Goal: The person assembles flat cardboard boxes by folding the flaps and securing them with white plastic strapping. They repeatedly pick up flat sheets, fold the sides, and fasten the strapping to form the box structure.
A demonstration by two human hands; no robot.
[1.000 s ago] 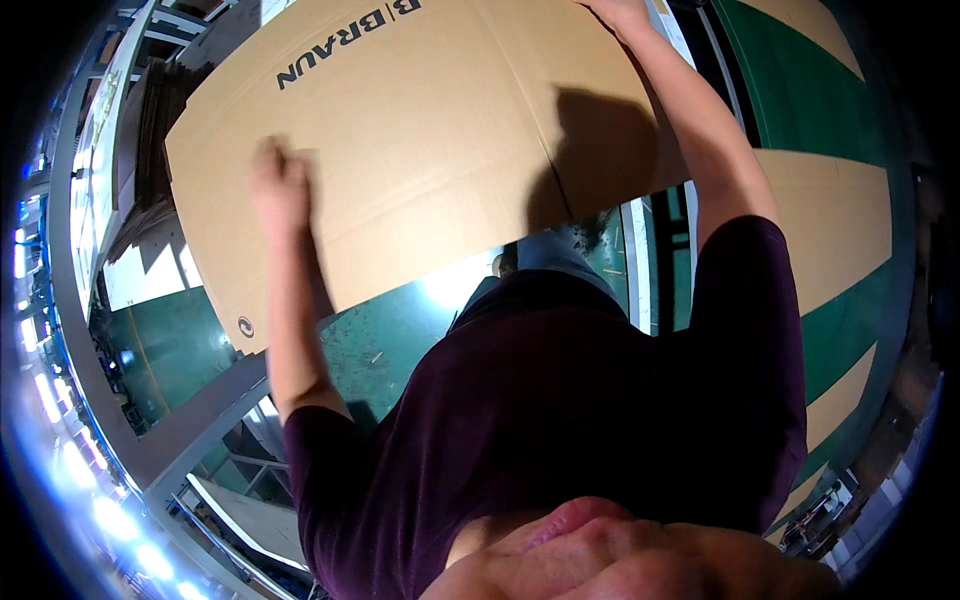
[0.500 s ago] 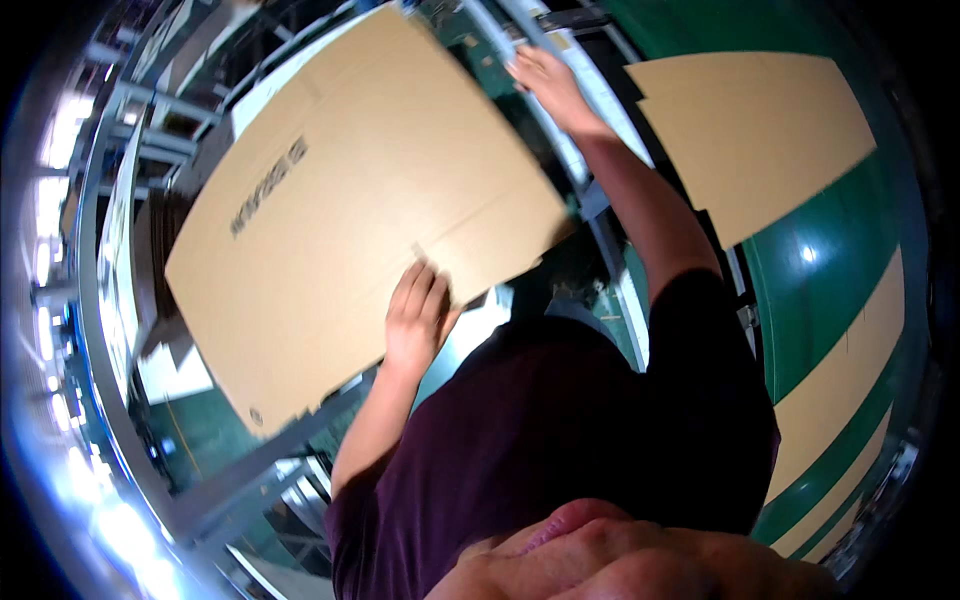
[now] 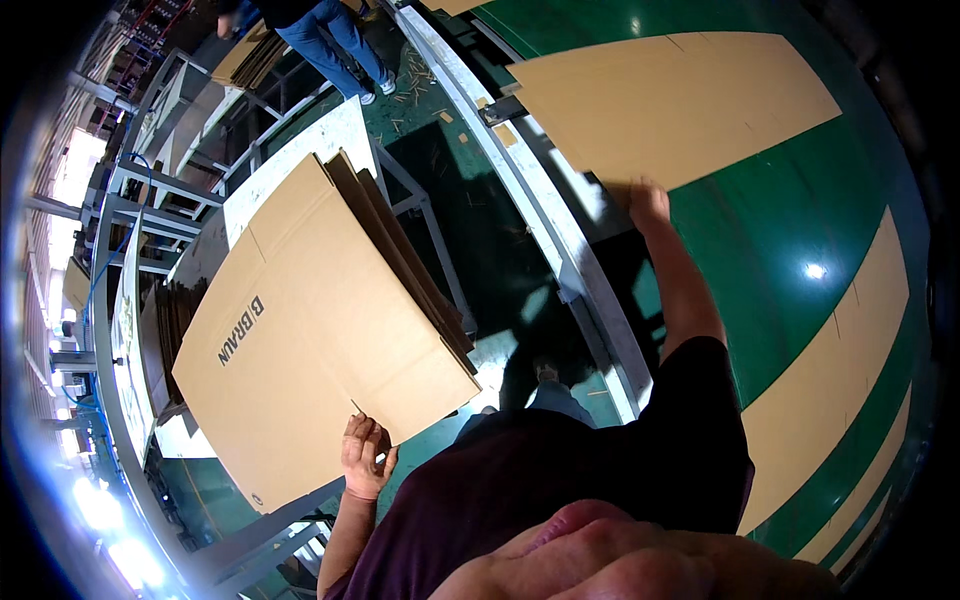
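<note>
A large flat cardboard sheet (image 3: 300, 370) with dark print lies on top of a stack of brown cardboard on the left. My left hand (image 3: 366, 455) rests at its near edge, fingers loosely curled over the top face and thumb bent apart from them. To the right, another flat cardboard sheet (image 3: 690, 105) lies on a green belt. Its near left edge is in my right hand (image 3: 650, 202), whose fingers are closed there and partly in shadow. The underside of that grip is hidden.
A pale metal rail (image 3: 520, 190) runs between the stack and the green belt (image 3: 780, 240). More cardboard (image 3: 840, 360) lies on the belt at the right. Beyond the white table (image 3: 345, 125), a person in jeans (image 3: 325, 40) stands near another cardboard pile (image 3: 252, 55). Scraps litter the floor.
My right hand has moved from above the rail to the sheet on the belt. My left hand stays at the stack's near edge. The view has shifted, bringing a person into sight.
</note>
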